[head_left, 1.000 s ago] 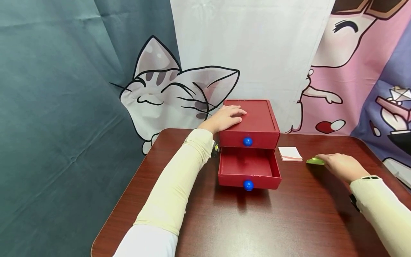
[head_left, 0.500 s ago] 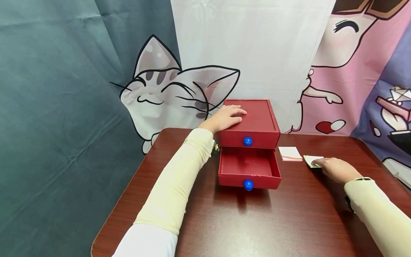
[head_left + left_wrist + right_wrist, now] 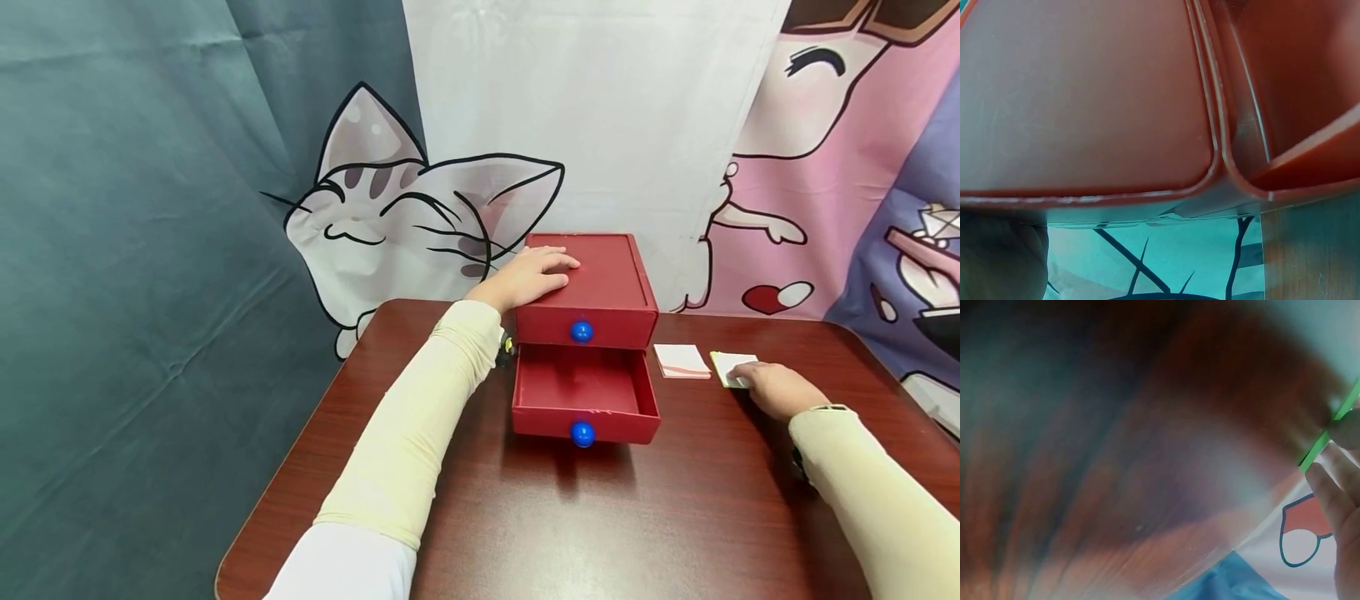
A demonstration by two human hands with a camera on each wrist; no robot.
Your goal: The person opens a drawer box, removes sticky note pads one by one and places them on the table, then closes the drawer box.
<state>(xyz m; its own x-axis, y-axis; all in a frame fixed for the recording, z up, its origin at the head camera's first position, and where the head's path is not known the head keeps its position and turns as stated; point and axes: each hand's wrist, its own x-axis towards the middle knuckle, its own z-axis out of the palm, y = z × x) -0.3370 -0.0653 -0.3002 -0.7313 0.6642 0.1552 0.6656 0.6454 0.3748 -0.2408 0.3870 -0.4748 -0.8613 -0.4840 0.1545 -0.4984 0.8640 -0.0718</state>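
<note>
My left hand [image 3: 528, 275] rests with its fingers extended on top of a small red drawer cabinet [image 3: 611, 271]. The lower drawer [image 3: 547, 423] is pulled out and shows a bare bottom; the upper one is closed. Each front carries a blue knob [image 3: 582, 332]. On the right, my right hand [image 3: 776, 390] pinches the near right corner of a white notepad [image 3: 729, 362] with a green edge, which lies close over the table. In the right wrist view, thumb and fingers [image 3: 1335, 487] sit on either side of the green edge [image 3: 1317, 449].
A second white notepad [image 3: 681, 360] with a pink edge lies between the cabinet and the green-edged one. All stand on a dark red-brown wooden table [image 3: 585, 525]. Behind its far edge hangs a cartoon-printed cloth [image 3: 637, 125].
My right hand has moved left and lowered the green-edged notepad from tilted to flat, beside the pink-edged one. My left hand stays on the cabinet.
</note>
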